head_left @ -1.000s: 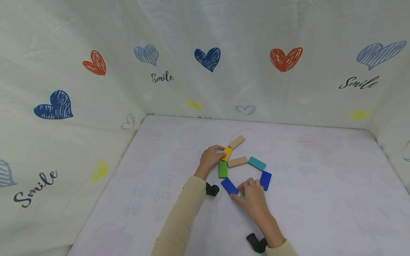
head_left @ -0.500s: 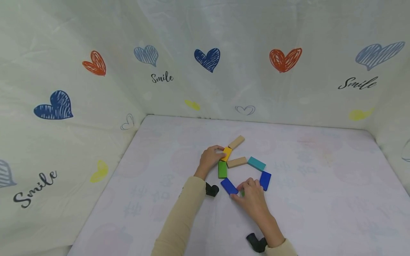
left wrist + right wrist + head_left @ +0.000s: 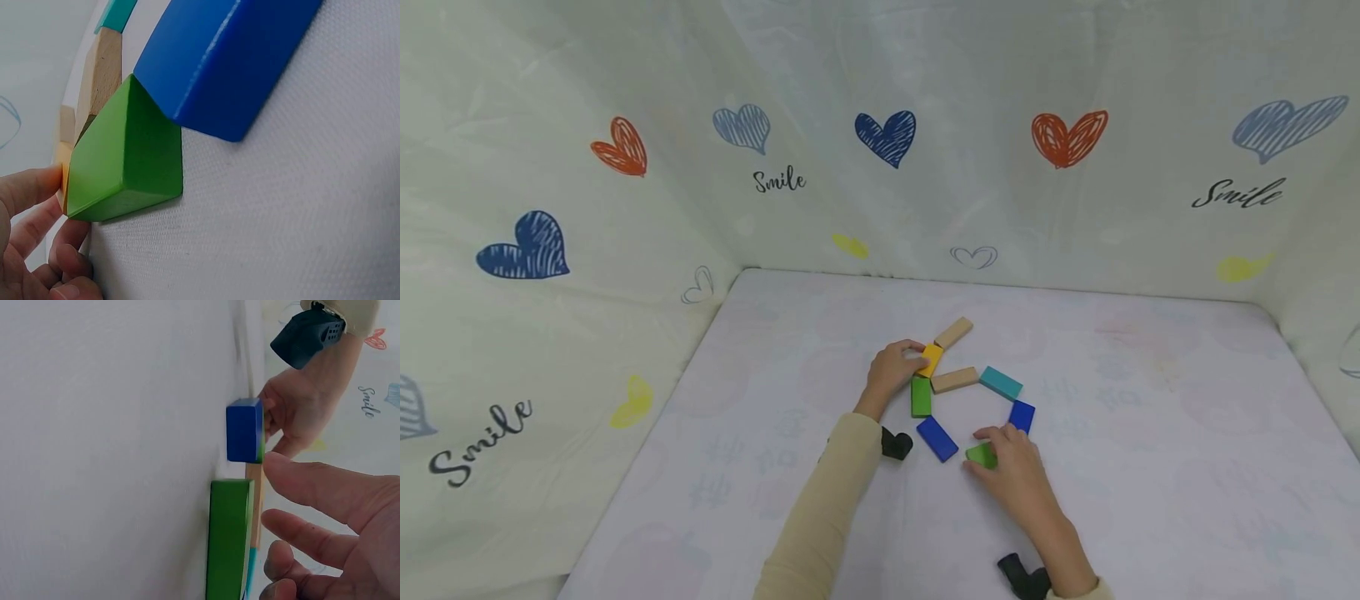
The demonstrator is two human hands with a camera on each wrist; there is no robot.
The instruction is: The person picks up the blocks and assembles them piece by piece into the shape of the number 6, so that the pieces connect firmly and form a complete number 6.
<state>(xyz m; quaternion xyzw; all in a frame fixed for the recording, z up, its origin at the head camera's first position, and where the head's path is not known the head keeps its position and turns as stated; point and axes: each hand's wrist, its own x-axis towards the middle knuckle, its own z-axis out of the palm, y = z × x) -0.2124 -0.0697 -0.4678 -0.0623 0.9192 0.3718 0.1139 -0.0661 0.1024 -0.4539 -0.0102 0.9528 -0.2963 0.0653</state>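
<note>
My left hand (image 3: 891, 373) holds a yellow block (image 3: 931, 359) between thumb and fingers at the left of a curved row of blocks. A green block (image 3: 125, 156) abuts its near end, followed by a blue block (image 3: 937, 439). My right hand (image 3: 1015, 471) hovers with thumb and fingers spread around a second green block (image 3: 982, 455), which it partly hides. In the right wrist view the fingertips (image 3: 281, 469) stand apart from that green block (image 3: 228, 537). Another blue block (image 3: 1022, 416) is partly behind the right hand.
Two plain wooden blocks, one (image 3: 954, 332) beyond the yellow block and one (image 3: 956, 381) running right, lie with a teal block (image 3: 1001, 383) on the white table (image 3: 775, 358). Black wrist devices (image 3: 897, 444) sit at both wrists. A printed cloth wall (image 3: 820, 217) stands behind.
My right hand has drawn back to the right from the blue block, its fingers spreading, and more of the second green block shows. The left hand stays put.
</note>
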